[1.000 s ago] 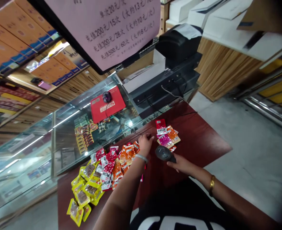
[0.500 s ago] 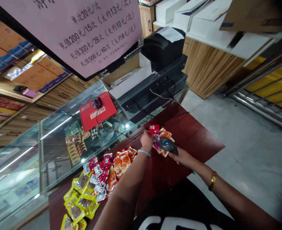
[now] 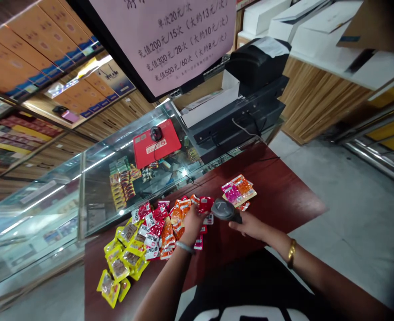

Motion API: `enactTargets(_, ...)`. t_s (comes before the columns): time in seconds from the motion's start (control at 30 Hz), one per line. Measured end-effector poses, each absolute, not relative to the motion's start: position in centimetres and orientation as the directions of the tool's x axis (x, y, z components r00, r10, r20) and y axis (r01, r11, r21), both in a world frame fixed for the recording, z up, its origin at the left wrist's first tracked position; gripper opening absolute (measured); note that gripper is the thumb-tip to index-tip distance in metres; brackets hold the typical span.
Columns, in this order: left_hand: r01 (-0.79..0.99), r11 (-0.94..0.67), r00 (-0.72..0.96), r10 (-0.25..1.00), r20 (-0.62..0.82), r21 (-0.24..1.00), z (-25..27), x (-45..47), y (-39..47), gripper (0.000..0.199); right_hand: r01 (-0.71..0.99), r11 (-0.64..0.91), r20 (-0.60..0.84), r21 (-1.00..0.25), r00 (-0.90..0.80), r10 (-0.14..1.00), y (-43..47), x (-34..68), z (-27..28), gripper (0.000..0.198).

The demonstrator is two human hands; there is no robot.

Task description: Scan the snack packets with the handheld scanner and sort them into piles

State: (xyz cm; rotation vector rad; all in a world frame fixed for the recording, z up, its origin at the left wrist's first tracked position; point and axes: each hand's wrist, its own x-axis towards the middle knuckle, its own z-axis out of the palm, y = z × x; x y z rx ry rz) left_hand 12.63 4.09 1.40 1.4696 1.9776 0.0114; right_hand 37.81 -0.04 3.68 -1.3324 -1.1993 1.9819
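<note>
Head view, looking down at a dark red table [image 3: 284, 196] with snack packets in two groups. Left hand [image 3: 192, 223] looks pinched on a red packet [image 3: 205, 203], at the edge of the bigger heap; some of its fingertips are hidden, so I can't tell exactly how they sit. Right hand [image 3: 250, 226] is wrapped around the handle of a black scanner [image 3: 221, 208], its head just beside that packet. Can't see whether the two touch.

Heap-wise, yellow packets [image 3: 119, 269] sit at the near left end, then pink packets [image 3: 156, 227], then orange packets [image 3: 166, 234] right by the left hand. Past the scanner there's a smaller stack [image 3: 238, 191], purple and orange on top, apart from the heap.

Tips, just my take: hold the packet by its rim so the thumb isn't over the print, and keep it flat, since shiny crinkly plastic probably throws glare. Leave a little air under the scanner and tilt it from the wrist. I'd also keep that small stack well away from the heap; loose packets look like they'd slide and mix easily.
</note>
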Motion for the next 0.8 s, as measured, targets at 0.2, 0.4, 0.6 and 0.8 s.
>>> enactTargets(0.2,0.982,0.173,-0.156,0.969,-0.191,0.072,2.2,8.6,3.2,0.047,0.076,-0.507,-0.484,-0.859,-0.443,0.754,-2.6,37.6,3.2,0.069)
enactTargets(0.4,0.966,-0.036,0.114,0.949,-0.294,0.257,0.1,20.9,8.5,0.056,0.085,-0.602,-0.598,-0.794,-0.285,0.749,-4.3,40.7,2.5,0.066)
enactTargets(0.6,0.981,-0.053,0.126,0.905,-0.407,0.187,-1.3,27.4,12.0,0.073,0.104,-0.644,-0.652,-0.758,-0.160,0.741,-5.8,43.0,1.2,0.062)
enactTargets(0.8,0.949,0.146,0.016,0.863,-0.506,0.279,-0.8,23.7,10.8,0.063,0.101,-0.664,-0.672,-0.741,-0.127,0.730,-6.2,43.1,1.6,0.064)
